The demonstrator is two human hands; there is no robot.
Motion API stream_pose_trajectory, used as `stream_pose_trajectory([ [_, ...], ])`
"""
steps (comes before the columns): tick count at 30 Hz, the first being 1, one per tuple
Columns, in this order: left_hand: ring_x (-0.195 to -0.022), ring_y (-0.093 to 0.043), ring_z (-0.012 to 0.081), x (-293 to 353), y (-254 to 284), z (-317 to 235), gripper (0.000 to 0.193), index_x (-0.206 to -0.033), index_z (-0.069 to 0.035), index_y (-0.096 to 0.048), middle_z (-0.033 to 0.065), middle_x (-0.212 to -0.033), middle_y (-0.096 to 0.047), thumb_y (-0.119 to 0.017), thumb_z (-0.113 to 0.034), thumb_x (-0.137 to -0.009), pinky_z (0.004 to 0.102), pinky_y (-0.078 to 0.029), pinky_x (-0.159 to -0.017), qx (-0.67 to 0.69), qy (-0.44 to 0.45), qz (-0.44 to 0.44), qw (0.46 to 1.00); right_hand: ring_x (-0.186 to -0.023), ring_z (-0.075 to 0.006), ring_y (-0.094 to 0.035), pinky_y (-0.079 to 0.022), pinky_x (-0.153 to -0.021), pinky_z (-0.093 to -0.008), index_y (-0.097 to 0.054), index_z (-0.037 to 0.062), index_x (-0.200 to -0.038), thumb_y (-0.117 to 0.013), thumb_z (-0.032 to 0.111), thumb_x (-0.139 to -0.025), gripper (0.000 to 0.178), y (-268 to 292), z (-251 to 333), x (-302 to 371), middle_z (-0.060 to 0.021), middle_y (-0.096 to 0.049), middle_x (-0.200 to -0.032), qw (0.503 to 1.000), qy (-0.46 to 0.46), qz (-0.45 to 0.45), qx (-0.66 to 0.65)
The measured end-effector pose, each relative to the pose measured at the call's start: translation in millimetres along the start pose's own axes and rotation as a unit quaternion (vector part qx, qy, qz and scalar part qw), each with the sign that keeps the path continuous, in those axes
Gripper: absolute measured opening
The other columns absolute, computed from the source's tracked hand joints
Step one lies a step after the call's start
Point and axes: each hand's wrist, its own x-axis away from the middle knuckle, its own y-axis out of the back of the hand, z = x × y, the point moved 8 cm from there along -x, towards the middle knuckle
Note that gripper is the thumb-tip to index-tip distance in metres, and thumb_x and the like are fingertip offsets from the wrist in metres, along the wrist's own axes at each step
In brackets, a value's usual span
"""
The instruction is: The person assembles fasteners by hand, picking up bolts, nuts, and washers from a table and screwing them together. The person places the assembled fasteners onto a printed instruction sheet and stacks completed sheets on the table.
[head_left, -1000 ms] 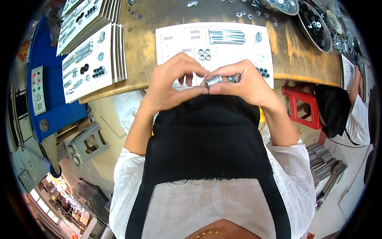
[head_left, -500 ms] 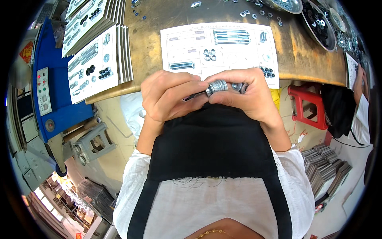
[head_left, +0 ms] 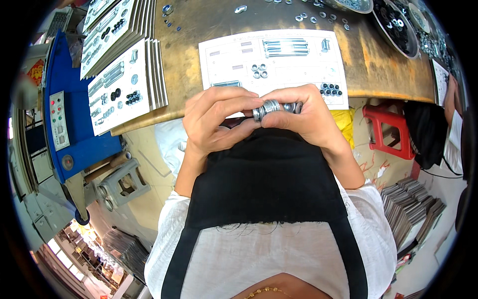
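A stack of silver washers (head_left: 269, 108) lies sideways between the thumb and fingers of my right hand (head_left: 311, 112), which is closed round it. More metal pieces (head_left: 294, 107) show inside that palm; their kind is hard to make out. The fingertips and thumb of my left hand (head_left: 211, 119) pinch the left end of the stack. Just beyond both hands lies a white card (head_left: 294, 74) with hardware on it: long bolts (head_left: 286, 47), silver ring-shaped pieces (head_left: 259, 71), small black pieces (head_left: 330, 89) and shorter bolts (head_left: 226, 83), partly hidden by my left hand.
Stacked hardware cards (head_left: 119, 87) stand at the table's left. Loose washers (head_left: 313, 20) are scattered at the back, near a metal bowl (head_left: 411, 45) of black pieces. A red stool (head_left: 388, 132) is at the right; another person's hand (head_left: 450, 97) rests beyond it. Blue equipment (head_left: 82, 144) stands left.
My view has shifted slightly. Both hands still hold the washer stack, which is now a little farther left, and more of the black pieces on the card show beside my right hand.
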Motion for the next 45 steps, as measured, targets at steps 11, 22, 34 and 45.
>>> stream_pose_trajectory([
  [11, -0.079, -0.061, 0.0252, 49.7, -114.3, 76.4, 0.020, -0.099, -0.008, -0.067, 0.0073, -0.086, -0.062, -0.071, -0.013, -0.079, 0.0350, -0.049, -0.072, -0.101, 0.130, 0.279, 0.946, -0.059, -0.0041, -0.041, -0.032, -0.056, -0.0221, -0.077, 0.0126, -0.097, -0.079, 0.024, -0.081, 0.020, -39.6, -23.1, 25.9, 0.0053, -0.054, -0.062, 0.983, -0.047, 0.179, -0.006],
  [22, -0.089, -0.061, 0.0305, 52.6, -143.9, 87.1, 0.026, -0.104, -0.002, -0.063, 0.0121, -0.096, -0.059, -0.068, -0.007, -0.079, 0.0389, -0.050, -0.079, -0.091, 0.158, 0.326, 0.927, -0.059, -0.0037, -0.039, -0.031, -0.056, -0.0219, -0.077, 0.0130, -0.098, -0.078, 0.026, -0.082, 0.020, -20.3, -33.6, 27.4, 0.0056, -0.052, -0.061, 0.987, -0.057, 0.148, 0.017],
  [34, -0.079, -0.064, 0.0201, 3.5, -11.7, -2.7, 0.038, -0.090, -0.008, -0.072, 0.0053, -0.088, -0.067, -0.088, -0.012, -0.056, 0.0293, -0.048, -0.064, 0.003, -0.026, 0.019, 0.999, -0.063, -0.0049, -0.046, -0.039, -0.056, -0.0214, -0.074, 0.0054, -0.105, -0.079, 0.018, -0.080, 0.028, 6.0, 1.1, 14.5, -0.0008, -0.068, -0.076, 0.998, 0.043, -0.003, 0.034],
  [45, -0.074, -0.064, 0.0192, 15.0, 0.8, -2.3, 0.038, -0.090, -0.008, -0.068, 0.0044, -0.086, -0.065, -0.087, -0.006, -0.056, 0.0290, -0.047, -0.060, -0.022, -0.011, -0.037, 0.999, -0.069, -0.0043, -0.052, -0.043, -0.061, -0.0208, -0.074, 0.0065, -0.106, -0.078, 0.015, -0.081, 0.027, -14.9, -9.2, 5.3, -0.0018, -0.072, -0.085, 0.999, 0.019, 0.028, -0.006],
])
